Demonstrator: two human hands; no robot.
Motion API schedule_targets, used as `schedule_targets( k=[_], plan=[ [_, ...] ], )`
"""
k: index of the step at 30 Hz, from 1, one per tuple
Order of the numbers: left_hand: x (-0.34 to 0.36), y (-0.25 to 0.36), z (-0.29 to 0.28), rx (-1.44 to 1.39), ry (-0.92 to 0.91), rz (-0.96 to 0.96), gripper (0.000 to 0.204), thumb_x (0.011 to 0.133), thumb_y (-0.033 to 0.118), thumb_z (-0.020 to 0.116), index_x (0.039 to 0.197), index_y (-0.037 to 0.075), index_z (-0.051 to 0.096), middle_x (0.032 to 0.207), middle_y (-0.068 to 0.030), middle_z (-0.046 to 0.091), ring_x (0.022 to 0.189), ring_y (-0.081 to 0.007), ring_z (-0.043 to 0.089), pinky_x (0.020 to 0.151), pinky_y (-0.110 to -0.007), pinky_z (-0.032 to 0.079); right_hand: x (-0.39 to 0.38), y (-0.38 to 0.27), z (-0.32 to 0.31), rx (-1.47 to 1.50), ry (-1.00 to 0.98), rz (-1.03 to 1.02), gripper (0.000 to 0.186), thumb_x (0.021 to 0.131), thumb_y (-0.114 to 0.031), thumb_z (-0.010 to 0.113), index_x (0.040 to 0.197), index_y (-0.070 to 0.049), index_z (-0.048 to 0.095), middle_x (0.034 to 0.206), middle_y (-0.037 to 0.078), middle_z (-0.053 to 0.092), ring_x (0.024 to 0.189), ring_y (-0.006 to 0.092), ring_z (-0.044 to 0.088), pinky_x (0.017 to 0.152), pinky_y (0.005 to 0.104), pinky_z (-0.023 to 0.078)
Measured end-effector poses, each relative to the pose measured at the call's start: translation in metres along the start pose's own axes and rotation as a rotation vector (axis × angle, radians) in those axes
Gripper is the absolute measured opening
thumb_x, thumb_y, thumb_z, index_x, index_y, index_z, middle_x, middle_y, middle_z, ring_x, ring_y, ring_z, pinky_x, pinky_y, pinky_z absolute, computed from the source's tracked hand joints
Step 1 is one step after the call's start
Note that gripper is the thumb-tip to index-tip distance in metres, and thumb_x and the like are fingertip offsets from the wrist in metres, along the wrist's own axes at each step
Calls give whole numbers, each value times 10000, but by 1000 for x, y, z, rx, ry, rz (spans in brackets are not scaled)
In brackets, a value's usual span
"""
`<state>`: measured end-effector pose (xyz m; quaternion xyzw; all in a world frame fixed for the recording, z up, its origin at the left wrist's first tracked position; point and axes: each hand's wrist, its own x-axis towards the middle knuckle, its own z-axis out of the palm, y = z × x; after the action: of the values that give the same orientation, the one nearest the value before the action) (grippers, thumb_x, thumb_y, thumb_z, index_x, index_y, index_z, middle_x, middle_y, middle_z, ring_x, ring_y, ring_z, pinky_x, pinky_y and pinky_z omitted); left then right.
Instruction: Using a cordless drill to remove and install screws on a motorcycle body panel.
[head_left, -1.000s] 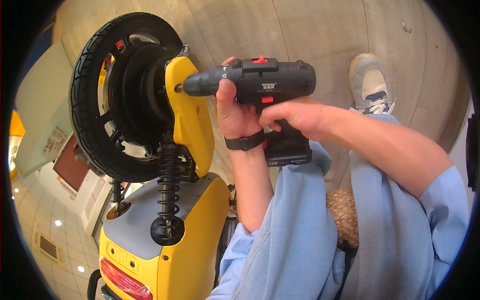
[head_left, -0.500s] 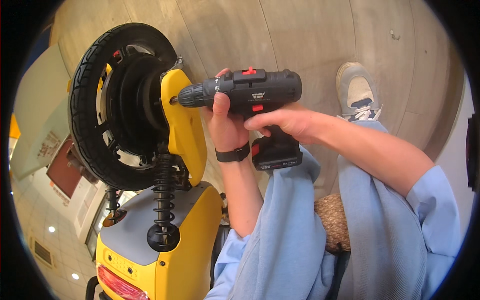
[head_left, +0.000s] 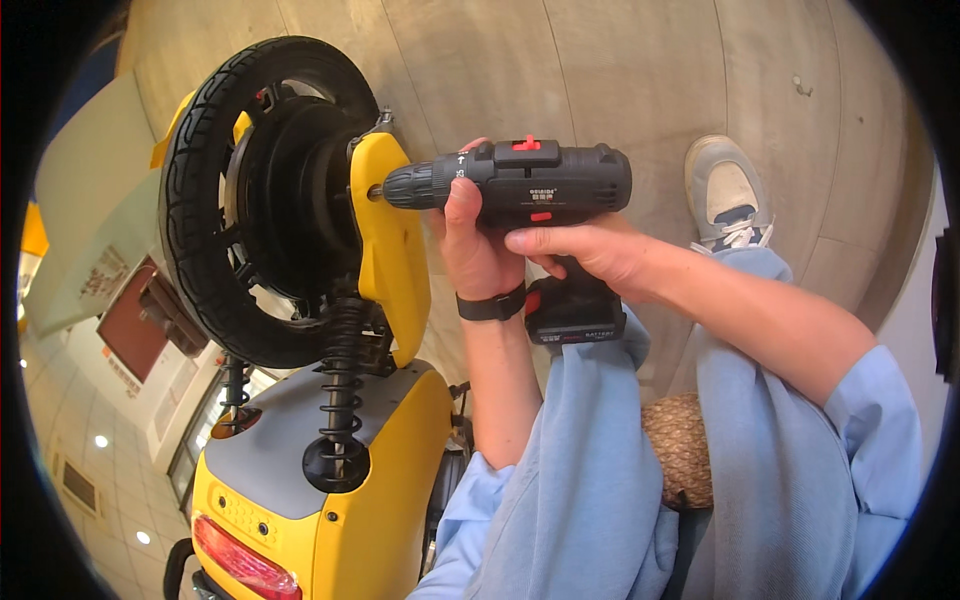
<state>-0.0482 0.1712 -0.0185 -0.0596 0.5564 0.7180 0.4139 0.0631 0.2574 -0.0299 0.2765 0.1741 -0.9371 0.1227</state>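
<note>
A black cordless drill (head_left: 550, 187) with red switches lies level, its chuck (head_left: 412, 186) pointing left. The chuck's nose meets a hole in the yellow side cover (head_left: 392, 265) beside the wheel; the bit's tip is hidden there. My left hand (head_left: 470, 235), a black band on its wrist, cups the front of the drill from below with the thumb up along it. My right hand (head_left: 590, 248) wraps round the grip above the battery (head_left: 575, 318). Behind the cover stands the black-tyred wheel (head_left: 200, 200) of a yellow and grey scooter (head_left: 390, 480).
A black coil-spring shock absorber (head_left: 342, 400) runs from the scooter's body up towards the wheel hub. The red tail light (head_left: 245, 560) is at the lower left. My shoe (head_left: 728, 190) rests on the wood-look floor (head_left: 640, 60), and a woven seat (head_left: 677, 450) shows between my legs.
The scooter, drill and both hands appear shifted a little to the right in view. The drill still meets the hole in the yellow cover, and both hands keep their hold.
</note>
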Motion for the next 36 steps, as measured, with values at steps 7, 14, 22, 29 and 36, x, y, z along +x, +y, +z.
schedule_targets(
  k=[7, 14, 22, 29, 36],
  plan=[
    [0, 2, -1, 123, -4, -7, 570, 900, 480, 598, 1247, 35, 517, 1134, -158, 635, 1008, -284, 642, 887, -426, 535, -1, -6, 4, -4, 69, 69, 81, 756, -151, 654, 771, -86, 609, 646, -3, 526, 569, 91, 473, 554, 265, 423],
    [-5, -12, 17, 105, -30, -114, 526, 841, 307, 691, 1232, -9, 535, 1080, -122, 635, 943, -227, 640, 795, -358, 537, -23, -9, -26, -150, 54, 83, 79, 780, -147, 625, 744, -84, 591, 648, -12, 531, 588, 80, 482, 556, 256, 372],
    [-9, -31, 12, 14, -262, -389, 445, 874, 293, 643, 1226, 47, 526, 931, -25, 565, 799, -128, 507, 825, -341, 498, -58, -9, -50, -29, 274, 161, 106, 781, -138, 622, 838, -51, 608, 642, 0, 522, 581, 92, 470, 583, 257, 396],
    [-7, -34, -31, 14, -60, -323, 287, 904, 43, 504, 1185, -10, 535, 936, -64, 561, 828, -179, 566, 963, -423, 477, -55, -39, -46, 34, 300, 95, 319, 765, -107, 601, 1061, 8, 623, 639, 3, 505, 560, 92, 448, 549, 249, 378],
    [-28, -14, -29, -115, 83, -189, 310, 913, -5, 464, 1216, -14, 530, 1078, -125, 603, 993, -238, 604, 1006, -434, 469, -66, -45, -57, 163, 212, 217, 294, 730, -65, 584, 1006, 36, 595, 662, 23, 494, 520, 94, 411, 497, 235, 354]
  ],
)
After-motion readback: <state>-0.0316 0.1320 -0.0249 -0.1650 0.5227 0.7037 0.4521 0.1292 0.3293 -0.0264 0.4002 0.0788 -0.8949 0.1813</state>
